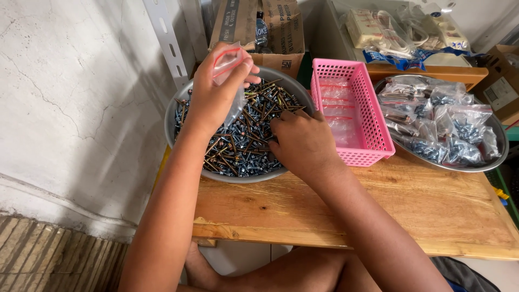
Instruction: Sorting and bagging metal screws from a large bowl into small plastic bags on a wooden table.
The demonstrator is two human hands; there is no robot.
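A cracked white plaster wall (pixel 70 97) fills the left of the frame, and against it sits a low table of pale, knotty wood (pixel 378 211), running across the middle and lower right. Up top, behind the table, brown cardboard boxes (pixel 270 32) lean by a slotted white metal upright (pixel 167 40).

At centre frame sits a wide, round grey metal bowl (pixel 172 130), heaped with a dark pile of blue-grey and brassy screws (pixel 243 146). Just beside it, to the right, a pink plastic lattice basket (pixel 351 113) holds flat, clear, empty zip bags (pixel 338 108) with red seal lines. Further right, a second round metal tray (pixel 500 146) is piled with clear bags already packed with screws (pixel 443 124). Nothing blocks the bowl from the camera except the person's own forearms, coming up from the lower edge.

Now the hands. The left hand (pixel 213 97), upper centre-left, hovers over the bowl's far-left side, its fingers and thumb pinched tight around a small clear plastic bag with a red zip strip (pixel 227 62); the bag sticks up out of the grip. The right hand (pixel 303 143) lies palm down at the bowl's right edge, fingers curled narrow and dipped into the screws; whether they have actually pinched one, I cannot tell, since the knuckles hide the tips.
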